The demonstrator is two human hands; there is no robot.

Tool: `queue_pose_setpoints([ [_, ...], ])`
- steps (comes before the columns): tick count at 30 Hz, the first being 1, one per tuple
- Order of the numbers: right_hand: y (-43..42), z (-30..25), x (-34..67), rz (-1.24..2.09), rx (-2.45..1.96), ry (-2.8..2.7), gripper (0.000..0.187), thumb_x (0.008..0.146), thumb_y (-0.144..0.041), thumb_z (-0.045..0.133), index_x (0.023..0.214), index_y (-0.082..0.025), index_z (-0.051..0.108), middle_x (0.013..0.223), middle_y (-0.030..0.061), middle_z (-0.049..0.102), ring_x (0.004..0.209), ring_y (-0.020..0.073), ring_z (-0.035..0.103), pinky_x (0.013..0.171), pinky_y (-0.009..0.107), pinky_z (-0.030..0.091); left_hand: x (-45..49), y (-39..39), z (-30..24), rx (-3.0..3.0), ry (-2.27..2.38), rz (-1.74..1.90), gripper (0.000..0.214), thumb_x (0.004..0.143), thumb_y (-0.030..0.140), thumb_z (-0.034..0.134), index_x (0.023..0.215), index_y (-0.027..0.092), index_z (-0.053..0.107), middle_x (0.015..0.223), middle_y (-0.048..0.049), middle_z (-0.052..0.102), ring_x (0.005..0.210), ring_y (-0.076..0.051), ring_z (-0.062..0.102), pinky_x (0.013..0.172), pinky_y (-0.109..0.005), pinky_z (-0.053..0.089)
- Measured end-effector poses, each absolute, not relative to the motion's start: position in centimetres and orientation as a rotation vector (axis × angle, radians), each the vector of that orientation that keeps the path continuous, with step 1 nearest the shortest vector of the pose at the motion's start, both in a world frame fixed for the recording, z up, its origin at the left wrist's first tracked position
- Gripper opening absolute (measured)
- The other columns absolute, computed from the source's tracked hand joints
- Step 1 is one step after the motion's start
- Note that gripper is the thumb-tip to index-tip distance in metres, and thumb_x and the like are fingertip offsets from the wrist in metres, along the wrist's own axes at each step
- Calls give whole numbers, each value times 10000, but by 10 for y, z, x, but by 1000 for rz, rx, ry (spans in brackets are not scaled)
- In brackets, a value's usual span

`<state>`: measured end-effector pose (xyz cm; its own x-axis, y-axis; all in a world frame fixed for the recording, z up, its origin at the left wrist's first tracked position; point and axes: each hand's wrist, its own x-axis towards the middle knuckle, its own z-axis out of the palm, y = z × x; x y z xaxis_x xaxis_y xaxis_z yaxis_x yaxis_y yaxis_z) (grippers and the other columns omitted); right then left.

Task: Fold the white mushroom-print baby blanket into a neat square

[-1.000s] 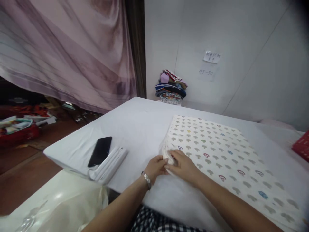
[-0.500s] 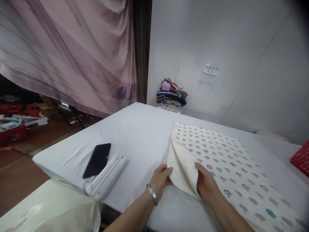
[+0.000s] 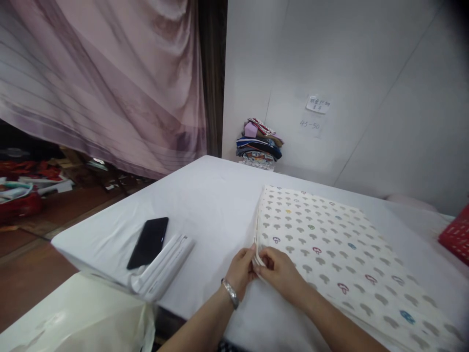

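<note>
A cream fabric (image 3: 330, 244) printed with small mushrooms lies in layers on the right part of the white table. At its near left corner my left hand (image 3: 242, 269) pinches the edges, a silver bracelet on that wrist. My right hand (image 3: 278, 271) is closed on the same corner, thumb and fingers pressed on the stacked edges just right of the left hand. The two hands almost touch. Layers at the corner lie together, printed side up; the fingertips partly hide them.
On the white table (image 3: 216, 200), a black phone (image 3: 148, 242) and a white device (image 3: 164, 269) lie to the left. Folded cloths (image 3: 259, 144) are stacked at the back wall. A red object (image 3: 456, 237) sits at the right edge. A pink curtain (image 3: 146, 73) hangs at left.
The corner's upper layer, folded back before with its plain side showing, now lies down over the lower one. My right hand has moved left to meet my left hand.
</note>
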<state>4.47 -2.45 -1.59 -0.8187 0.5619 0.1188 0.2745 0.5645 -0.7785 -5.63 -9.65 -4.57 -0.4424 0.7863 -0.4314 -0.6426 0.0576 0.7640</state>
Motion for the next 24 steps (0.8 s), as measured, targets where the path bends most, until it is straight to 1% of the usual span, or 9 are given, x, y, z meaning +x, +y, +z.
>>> queue_pose_setpoints([
  [3, -21, -18, 43, 1382, -691, -2332, 123, 713, -252, 583, 684, -199, 475, 633, -49, 446, 602, 99, 399, 553, 226, 316, -57, -97, -48, 181, 1187, 1662, 426, 606, 523, 689, 693, 169, 468, 565, 43, 538, 525, -86, 503, 536, -224, 413],
  [7, -14, -26, 48, 1879, -837, -2010, 247, 732, -424, 597, 780, -196, 513, 630, -54, 455, 509, 74, 378, 476, 214, 294, -56, -97, -48, 180, 1155, 1626, 418, 610, 498, 698, 724, 165, 471, 611, 6, 592, 578, -124, 564, 583, -263, 453],
  [9, -13, -29, 51, 1986, -881, -1898, 293, 721, -464, 610, 801, -196, 526, 609, -58, 462, 488, 69, 379, 457, 209, 282, -56, -97, -46, 190, 1141, 1611, 386, 615, 442, 710, 740, 161, 477, 620, -7, 606, 580, -129, 576, 594, -268, 461],
  [11, -13, -30, 53, 2013, -869, -1843, 301, 715, -467, 624, 800, -191, 542, 599, -56, 470, 496, 69, 395, 462, 205, 293, -57, -98, -44, 189, 1133, 1607, 348, 610, 376, 717, 747, 157, 484, 616, -11, 610, 576, -131, 581, 590, -265, 465],
  [14, -12, -31, 56, 2014, -862, -1765, 294, 716, -457, 630, 778, -181, 550, 582, -58, 459, 483, 63, 380, 447, 198, 287, -58, -99, -42, 162, 1169, 1618, 299, 607, 315, 703, 741, 157, 488, 598, -3, 601, 561, -128, 576, 560, -255, 463],
  [18, -10, -29, 58, 1915, -950, -1673, 272, 719, -434, 620, 791, -193, 519, 566, -70, 434, 429, 56, 320, 399, 199, 237, -58, -99, -41, 131, 1253, 1628, 269, 594, 282, 688, 721, 160, 483, 602, 8, 591, 558, -125, 568, 561, -271, 476],
  [20, -12, -27, 57, 1746, -942, -1788, 236, 722, -401, 610, 791, -197, 511, 584, -64, 448, 453, 66, 349, 419, 205, 265, -58, -98, -42, 143, 1277, 1630, 269, 584, 280, 687, 712, 163, 481, 593, 16, 583, 547, -121, 558, 553, -271, 473],
  [22, -16, -26, 55, 1503, -857, -2018, 163, 733, -338, 591, 781, -198, 522, 601, -55, 459, 518, 84, 399, 483, 212, 316, -57, -97, -43, 156, 1281, 1632, 272, 581, 288, 686, 707, 166, 478, 571, 27, 569, 524, -111, 538, 533, -255, 456],
  [24, -21, -26, 51, 1298, -760, -2223, 80, 744, -271, 560, 774, -201, 533, 605, -51, 459, 566, 94, 420, 534, 218, 335, -57, -97, -44, 164, 1255, 1635, 270, 605, 329, 671, 716, 168, 484, 566, 28, 565, 525, -108, 535, 520, -237, 438],
])
